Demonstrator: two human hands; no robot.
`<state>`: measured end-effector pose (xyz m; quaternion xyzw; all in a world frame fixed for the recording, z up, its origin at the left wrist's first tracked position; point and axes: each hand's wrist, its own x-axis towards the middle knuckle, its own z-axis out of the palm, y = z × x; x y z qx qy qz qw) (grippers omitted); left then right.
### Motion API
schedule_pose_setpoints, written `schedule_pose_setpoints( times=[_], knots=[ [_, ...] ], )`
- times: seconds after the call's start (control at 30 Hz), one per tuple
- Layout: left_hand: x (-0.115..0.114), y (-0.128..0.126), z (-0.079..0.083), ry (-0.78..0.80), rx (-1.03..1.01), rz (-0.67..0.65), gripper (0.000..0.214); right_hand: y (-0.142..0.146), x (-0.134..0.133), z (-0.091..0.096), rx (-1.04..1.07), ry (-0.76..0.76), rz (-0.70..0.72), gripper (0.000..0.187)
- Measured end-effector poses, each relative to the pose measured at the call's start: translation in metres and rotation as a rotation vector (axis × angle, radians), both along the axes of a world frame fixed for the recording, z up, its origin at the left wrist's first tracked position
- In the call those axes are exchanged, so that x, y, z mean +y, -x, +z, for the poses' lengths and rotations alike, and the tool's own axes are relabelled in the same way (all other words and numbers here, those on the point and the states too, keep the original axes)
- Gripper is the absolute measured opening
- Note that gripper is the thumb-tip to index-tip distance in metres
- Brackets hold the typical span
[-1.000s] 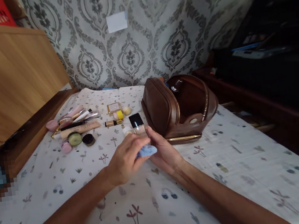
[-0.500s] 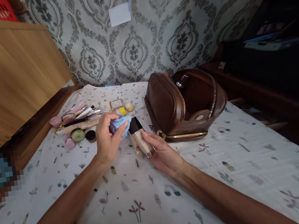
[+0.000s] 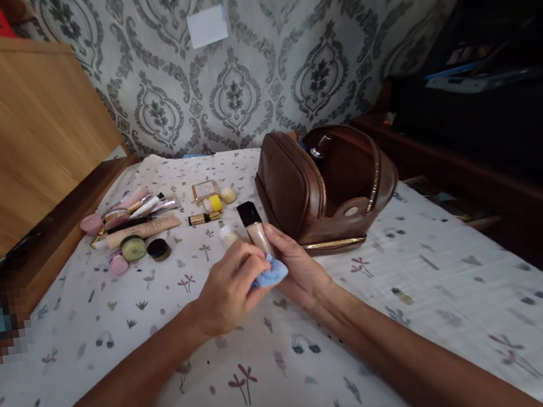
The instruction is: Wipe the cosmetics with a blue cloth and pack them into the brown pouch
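Observation:
My right hand (image 3: 299, 263) is closed round a foundation bottle (image 3: 257, 236) with a black cap and beige contents, held tilted with the cap pointing away from me. A blue cloth (image 3: 270, 274) is bunched in my left hand (image 3: 235, 283) and pressed against the bottle's lower end, which the cloth and fingers hide. Just beyond my left fingers, a small white-capped bottle (image 3: 228, 234) shows in part. The open brown makeup bag (image 3: 290, 194) is right behind my right hand, with a shiny item (image 3: 319, 147) inside.
Several cosmetics lie at the left: a beige tube (image 3: 144, 230), a green jar (image 3: 133, 248), a black-lidded jar (image 3: 159, 249) and brushes. A gold-and-black tube (image 3: 203, 218), a yellow-capped item (image 3: 215, 203) and a glittery compact (image 3: 205, 191) are farther back. A wooden cabinet (image 3: 21, 111) borders the left.
My left hand has moved the blue cloth from the bottle's cap end down to its lower end. The white-capped bottle and the gold-and-black tube now show. The view has shifted slightly.

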<state>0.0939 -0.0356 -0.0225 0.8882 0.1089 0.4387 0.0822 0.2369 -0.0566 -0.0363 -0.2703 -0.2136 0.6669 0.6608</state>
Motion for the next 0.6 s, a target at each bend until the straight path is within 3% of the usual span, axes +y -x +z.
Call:
schedule_pose_setpoints(
  times=[0.13, 0.4, 0.5, 0.6],
  knots=[
    [0.001, 0.002, 0.006, 0.081, -0.041, -0.039, 0.006, 0.001, -0.002, 0.004, 0.101, 0.089, 0.068, 0.034],
    [0.037, 0.016, 0.013, 0.369, -0.322, 0.338, 0.014, 0.011, -0.010, 0.008, 0.055, 0.182, 0.141, 0.028],
    [0.040, 0.016, 0.013, 0.353, -0.321, 0.341, 0.016, 0.014, -0.012, 0.005, -0.009, 0.150, 0.093, 0.027],
    [0.033, 0.012, 0.012, 0.240, -0.287, 0.281, 0.016, 0.012, -0.010, 0.006, -0.035, 0.110, 0.075, 0.029]
  ],
)
